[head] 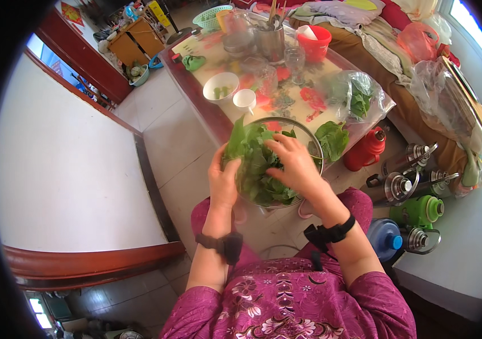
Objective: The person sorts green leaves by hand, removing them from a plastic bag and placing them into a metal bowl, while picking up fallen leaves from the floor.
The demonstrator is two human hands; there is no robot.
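Note:
Before me a round see-through bowl [321, 160] with a shiny rim holds a heap of dark green leaves [277, 190]. It sits at the table's near edge. My left hand [224, 176] grips a bunch of leafy greens [247, 146] over the bowl's left side, thumb towards me. Above the heap, my right hand [294, 163] has its fingers spread and curved, close to the leaves; I see nothing held in it. Both hands are slightly blurred. A loose sprig of greens [332, 140] lies right of the bowl, and a clear plastic bag [361, 96] with more leaves lies behind it.
On the table [207, 118] stand a white bowl [220, 87] with green pieces, a white cup [244, 100], drinking glasses [295, 63], a steel utensil holder [271, 42] and a red basket [313, 44]. Several vacuum flasks [366, 150] and a water jug [384, 239] stand on the right floor.

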